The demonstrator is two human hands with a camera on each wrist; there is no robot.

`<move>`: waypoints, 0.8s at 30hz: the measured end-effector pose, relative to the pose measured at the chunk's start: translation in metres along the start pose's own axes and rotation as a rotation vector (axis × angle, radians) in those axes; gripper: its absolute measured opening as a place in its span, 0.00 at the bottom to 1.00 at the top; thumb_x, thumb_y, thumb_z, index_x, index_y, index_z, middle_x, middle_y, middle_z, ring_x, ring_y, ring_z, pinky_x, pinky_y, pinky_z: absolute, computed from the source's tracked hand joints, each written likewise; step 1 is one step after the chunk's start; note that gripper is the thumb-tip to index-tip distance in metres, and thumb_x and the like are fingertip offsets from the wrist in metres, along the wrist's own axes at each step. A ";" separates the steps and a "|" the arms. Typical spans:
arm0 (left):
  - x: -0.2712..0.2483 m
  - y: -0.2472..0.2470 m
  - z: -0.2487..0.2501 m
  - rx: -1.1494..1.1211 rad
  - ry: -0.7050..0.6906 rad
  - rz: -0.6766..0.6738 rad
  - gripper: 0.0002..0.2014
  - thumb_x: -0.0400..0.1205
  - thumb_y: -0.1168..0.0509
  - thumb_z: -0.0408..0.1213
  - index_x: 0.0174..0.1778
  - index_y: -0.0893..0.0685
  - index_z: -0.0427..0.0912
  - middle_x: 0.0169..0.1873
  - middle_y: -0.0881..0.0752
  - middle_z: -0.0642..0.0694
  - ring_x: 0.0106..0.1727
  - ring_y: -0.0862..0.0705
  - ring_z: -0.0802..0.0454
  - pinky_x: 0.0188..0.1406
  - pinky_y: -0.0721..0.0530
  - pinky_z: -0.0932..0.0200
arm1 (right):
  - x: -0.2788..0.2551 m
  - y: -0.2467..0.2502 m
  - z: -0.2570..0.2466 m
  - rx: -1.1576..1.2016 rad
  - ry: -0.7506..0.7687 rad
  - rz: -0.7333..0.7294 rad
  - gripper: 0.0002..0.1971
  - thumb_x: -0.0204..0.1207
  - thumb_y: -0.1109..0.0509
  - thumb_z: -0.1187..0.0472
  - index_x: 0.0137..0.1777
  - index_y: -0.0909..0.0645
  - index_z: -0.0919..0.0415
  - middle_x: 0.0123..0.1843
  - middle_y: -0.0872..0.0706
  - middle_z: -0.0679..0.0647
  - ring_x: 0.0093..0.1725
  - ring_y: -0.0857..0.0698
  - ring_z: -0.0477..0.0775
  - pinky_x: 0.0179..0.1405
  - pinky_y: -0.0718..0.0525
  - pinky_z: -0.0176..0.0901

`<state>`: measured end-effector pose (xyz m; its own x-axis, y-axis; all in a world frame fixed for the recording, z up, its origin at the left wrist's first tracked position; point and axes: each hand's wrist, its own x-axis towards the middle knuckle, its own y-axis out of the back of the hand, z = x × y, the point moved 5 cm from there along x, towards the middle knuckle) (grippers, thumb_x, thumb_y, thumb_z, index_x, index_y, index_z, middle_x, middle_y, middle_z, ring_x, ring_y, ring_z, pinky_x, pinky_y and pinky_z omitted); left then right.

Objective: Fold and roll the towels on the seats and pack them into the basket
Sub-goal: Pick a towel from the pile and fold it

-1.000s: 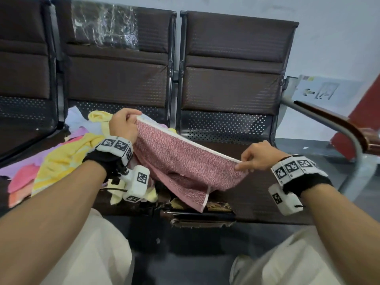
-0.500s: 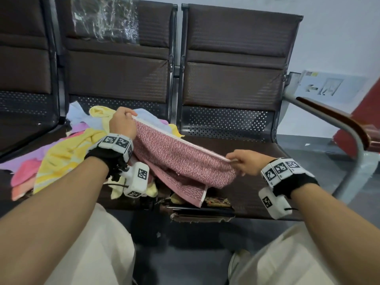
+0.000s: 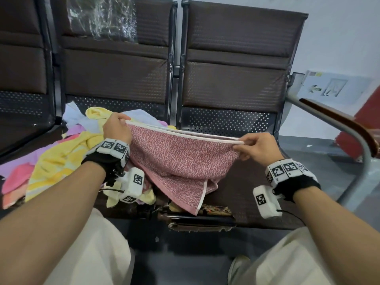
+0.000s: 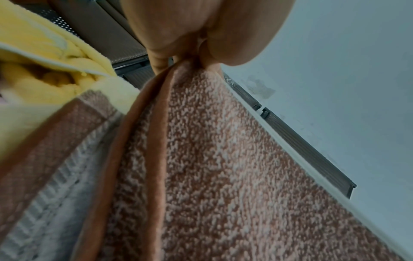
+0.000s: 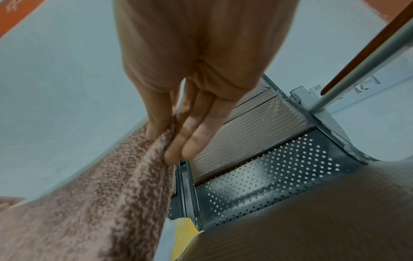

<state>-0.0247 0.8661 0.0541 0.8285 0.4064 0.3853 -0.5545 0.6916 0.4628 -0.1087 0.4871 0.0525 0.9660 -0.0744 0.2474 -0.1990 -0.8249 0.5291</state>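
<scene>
A red-and-white speckled towel (image 3: 181, 159) with a white border hangs doubled over between my two hands above the brown seats. My left hand (image 3: 116, 127) pinches its top edge at the left end; the left wrist view shows the fingers (image 4: 178, 58) closed on the towel (image 4: 223, 167). My right hand (image 3: 255, 148) pinches the top edge at the right end; in the right wrist view the thumb and fingers (image 5: 178, 139) squeeze the towel (image 5: 100, 203). The towel's lower part sags onto the seat. No basket is in view.
A heap of yellow, pink, lilac and pale blue towels (image 3: 53, 157) covers the middle seat at the left. The right seat (image 3: 242, 194) shows bare brown padding with a torn front edge. A metal armrest with a wooden top (image 3: 337, 124) stands at the right.
My right hand has moved right and up, stretching the towel's top edge taut and nearly level. The left hand has kept its grip in about the same place.
</scene>
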 end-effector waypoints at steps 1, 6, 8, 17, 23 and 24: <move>0.000 0.000 0.000 0.003 0.002 0.000 0.14 0.86 0.49 0.28 0.52 0.16 0.35 0.52 0.15 0.34 0.46 0.20 0.42 0.38 0.34 0.64 | 0.001 0.000 -0.001 0.051 -0.009 0.023 0.07 0.68 0.20 0.67 0.43 0.14 0.69 0.27 0.12 0.59 0.25 0.11 0.55 0.23 0.13 0.39; 0.002 -0.002 -0.001 0.021 0.001 -0.017 0.14 0.86 0.48 0.28 0.52 0.16 0.35 0.50 0.15 0.33 0.36 0.25 0.47 0.31 0.39 0.65 | 0.001 -0.002 -0.001 0.045 -0.045 0.005 0.09 0.72 0.23 0.63 0.40 0.22 0.63 0.26 0.12 0.61 0.24 0.12 0.62 0.19 0.14 0.46; 0.002 -0.004 -0.001 0.025 -0.009 -0.023 0.14 0.85 0.48 0.27 0.52 0.16 0.35 0.50 0.15 0.33 0.39 0.26 0.50 0.31 0.39 0.67 | 0.002 0.000 0.000 -0.025 -0.005 0.014 0.10 0.73 0.24 0.59 0.39 0.22 0.60 0.28 0.12 0.58 0.25 0.11 0.57 0.22 0.14 0.44; -0.012 -0.007 0.023 0.032 -0.156 -0.147 0.14 0.83 0.44 0.24 0.57 0.14 0.35 0.53 0.13 0.34 0.55 0.17 0.38 0.50 0.26 0.59 | 0.016 0.013 0.026 -0.131 -0.137 0.181 0.17 0.66 0.18 0.59 0.55 0.12 0.54 0.39 0.09 0.55 0.45 0.11 0.54 0.56 0.14 0.54; -0.027 0.002 0.054 -0.040 -0.227 -0.159 0.11 0.83 0.41 0.26 0.51 0.13 0.37 0.51 0.12 0.39 0.54 0.17 0.43 0.47 0.29 0.67 | 0.019 0.024 0.000 0.194 -0.209 0.394 0.07 0.75 0.28 0.60 0.35 0.17 0.51 0.38 0.14 0.52 0.44 0.17 0.54 0.56 0.16 0.62; -0.029 0.006 0.060 -0.040 -0.245 -0.151 0.11 0.83 0.41 0.26 0.48 0.13 0.38 0.48 0.12 0.40 0.52 0.17 0.44 0.47 0.28 0.64 | 0.021 0.030 -0.010 0.194 -0.191 0.450 0.08 0.76 0.30 0.58 0.35 0.19 0.52 0.38 0.16 0.52 0.43 0.18 0.54 0.53 0.17 0.58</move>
<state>-0.0567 0.8224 0.0933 0.8553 0.1439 0.4978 -0.4185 0.7583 0.4999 -0.0956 0.4665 0.0819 0.8087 -0.5311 0.2530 -0.5842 -0.7753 0.2400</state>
